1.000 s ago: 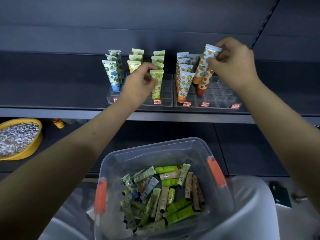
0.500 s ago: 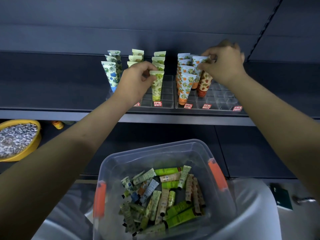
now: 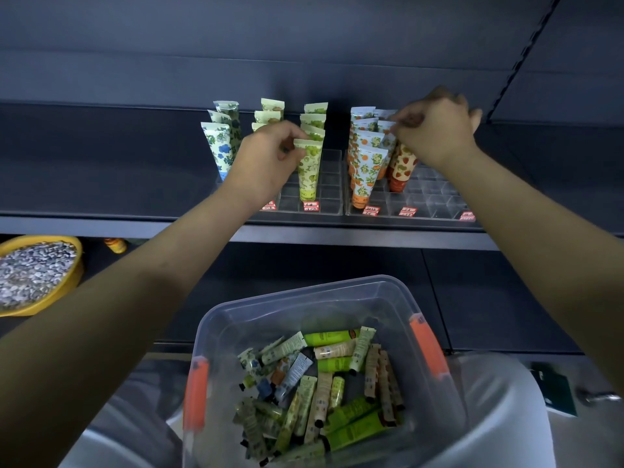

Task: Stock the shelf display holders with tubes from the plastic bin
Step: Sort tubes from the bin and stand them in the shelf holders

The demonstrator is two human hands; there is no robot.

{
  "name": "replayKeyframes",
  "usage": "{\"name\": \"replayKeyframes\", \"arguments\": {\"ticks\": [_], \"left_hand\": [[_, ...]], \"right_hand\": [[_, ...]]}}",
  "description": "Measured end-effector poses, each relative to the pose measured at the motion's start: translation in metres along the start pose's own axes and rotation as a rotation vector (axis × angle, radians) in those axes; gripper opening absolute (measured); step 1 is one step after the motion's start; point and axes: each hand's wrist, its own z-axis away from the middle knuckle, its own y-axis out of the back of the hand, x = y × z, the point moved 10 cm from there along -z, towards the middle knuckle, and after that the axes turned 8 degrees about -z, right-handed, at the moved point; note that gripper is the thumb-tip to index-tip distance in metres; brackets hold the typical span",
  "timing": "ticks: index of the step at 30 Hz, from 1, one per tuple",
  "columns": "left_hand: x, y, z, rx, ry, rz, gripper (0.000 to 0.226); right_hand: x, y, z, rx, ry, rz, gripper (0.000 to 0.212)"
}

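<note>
**Slotting tubes into the shelf holders**

A green-print tube [image 3: 309, 170] is pinched at its crimped top by the left hand [image 3: 266, 157] and is held upright, cap down, near the front of the left clear holder [image 3: 329, 201]. The crimped top of an orange-print tube [image 3: 388, 145] is pinched by the curled fingers of the right hand [image 3: 435, 130]. That tube is set in the right clear holder [image 3: 429, 201], just beside a strawberry-print tube [image 3: 401, 167]. Both holders are placed side by side on the dark shelf [image 3: 101, 184]. Below them, many loose tubes [image 3: 324, 393] are heaped in the plastic bin [image 3: 388, 292]. A yellow bowl [image 3: 64, 292] is seen lower left.
</note>
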Motion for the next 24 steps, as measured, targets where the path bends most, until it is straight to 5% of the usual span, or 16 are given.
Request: {"name": "replayKeyframes", "arguments": {"ticks": [24], "left_hand": [[0.010, 0.011, 0.003, 0.005, -0.036, -0.075, 0.020]], "right_hand": [[-0.020, 0.009, 0.001, 0.052, 0.104, -0.033, 0.019]]}}
